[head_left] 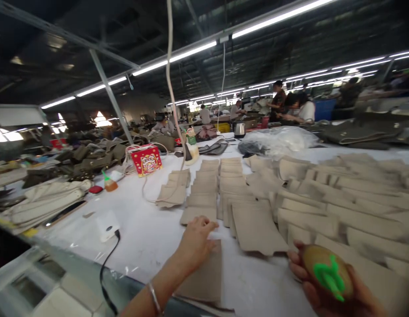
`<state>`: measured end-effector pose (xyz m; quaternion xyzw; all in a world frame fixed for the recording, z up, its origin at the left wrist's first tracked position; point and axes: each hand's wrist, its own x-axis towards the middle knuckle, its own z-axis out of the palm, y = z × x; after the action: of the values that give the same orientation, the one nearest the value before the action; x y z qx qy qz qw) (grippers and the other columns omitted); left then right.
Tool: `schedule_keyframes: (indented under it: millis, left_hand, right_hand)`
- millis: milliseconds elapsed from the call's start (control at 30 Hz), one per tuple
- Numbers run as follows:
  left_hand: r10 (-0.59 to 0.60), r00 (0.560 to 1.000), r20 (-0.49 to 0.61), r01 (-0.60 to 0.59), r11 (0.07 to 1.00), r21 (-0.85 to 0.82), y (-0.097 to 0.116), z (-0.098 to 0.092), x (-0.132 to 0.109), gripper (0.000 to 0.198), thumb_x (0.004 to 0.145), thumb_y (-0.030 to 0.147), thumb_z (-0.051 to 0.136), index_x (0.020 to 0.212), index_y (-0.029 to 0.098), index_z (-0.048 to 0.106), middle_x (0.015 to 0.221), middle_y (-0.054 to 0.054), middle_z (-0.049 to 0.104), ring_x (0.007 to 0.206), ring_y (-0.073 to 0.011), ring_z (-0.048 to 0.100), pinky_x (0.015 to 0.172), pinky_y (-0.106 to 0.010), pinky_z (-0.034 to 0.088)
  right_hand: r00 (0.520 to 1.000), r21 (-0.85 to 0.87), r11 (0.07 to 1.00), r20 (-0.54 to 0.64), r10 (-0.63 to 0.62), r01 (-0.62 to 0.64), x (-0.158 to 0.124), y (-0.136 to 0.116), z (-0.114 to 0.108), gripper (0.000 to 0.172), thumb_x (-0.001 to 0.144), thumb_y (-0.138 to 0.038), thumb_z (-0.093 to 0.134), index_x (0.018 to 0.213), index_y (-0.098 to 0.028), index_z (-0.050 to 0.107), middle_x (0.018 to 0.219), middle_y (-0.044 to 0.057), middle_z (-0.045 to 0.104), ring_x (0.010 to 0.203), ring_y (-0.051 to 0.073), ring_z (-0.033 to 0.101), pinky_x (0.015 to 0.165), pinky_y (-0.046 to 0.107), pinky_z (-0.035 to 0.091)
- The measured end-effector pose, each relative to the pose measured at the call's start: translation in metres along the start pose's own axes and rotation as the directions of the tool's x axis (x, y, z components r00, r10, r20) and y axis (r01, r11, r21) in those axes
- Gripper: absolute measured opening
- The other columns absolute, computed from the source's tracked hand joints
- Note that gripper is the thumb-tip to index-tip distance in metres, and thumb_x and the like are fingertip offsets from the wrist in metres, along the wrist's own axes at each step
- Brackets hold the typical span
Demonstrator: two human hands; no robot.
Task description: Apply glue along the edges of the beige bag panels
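My left hand (197, 242), with a bangle at its wrist, is over the far end of a flat beige-grey panel (207, 281) near the table's front edge. Its fingers are loosely bent and apart; whether they touch the panel is unclear. In my right hand (359, 293) lies a squeeze bottle (310, 259) of amber liquid, its bright green nozzle cap facing me. Just beyond my left hand run columns of overlapping beige panels (200, 200). Larger panels (257, 224) fan out between my hands, and many more (362, 215) cover the right side.
A second green-tipped bottle (110, 184), a red patterned box (147, 160) and a white device (108, 226) with a black cable stand on the left. A pale cable hangs down over the table (125, 215). Clear plastic bags (280, 140) lie at the back. Several people work farther away.
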<state>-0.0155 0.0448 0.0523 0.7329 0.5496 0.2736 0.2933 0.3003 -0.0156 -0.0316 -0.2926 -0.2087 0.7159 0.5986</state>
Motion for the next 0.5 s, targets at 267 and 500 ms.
schedule_keyframes:
  millis: [267, 500]
  left_hand:
    - [-0.244, 0.97, -0.009, 0.242, 0.953, 0.183, -0.016, 0.04, -0.048, 0.028, 0.069, 0.029, 0.066, 0.094, 0.02, 0.058, 0.097, -0.01, 0.05, 0.081, -0.0291, 0.053, 0.082, -0.046, 0.036]
    - [-0.31, 0.95, -0.043, 0.313, 0.944, 0.103, 0.013, 0.045, -0.035, 0.031, 0.056, 0.014, 0.066, 0.077, 0.022, 0.045, 0.087, -0.008, 0.046, 0.083, -0.034, 0.053, 0.084, -0.055, 0.036]
  right_hand:
    - [0.995, 0.109, 0.994, 0.099, 0.013, -0.023, 0.001, 0.001, 0.024, 0.047, 0.08, -0.053, 0.07, 0.114, -0.022, 0.071, 0.115, 0.018, 0.063, 0.1, 0.032, 0.063, 0.074, 0.034, 0.057]
    - [0.996, -0.018, 0.996, -0.005, -0.086, 0.085, -0.007, 0.008, 0.052, 0.038, 0.077, -0.038, 0.078, 0.11, -0.022, 0.071, 0.104, 0.012, 0.067, 0.088, 0.028, 0.063, 0.07, 0.033, 0.056]
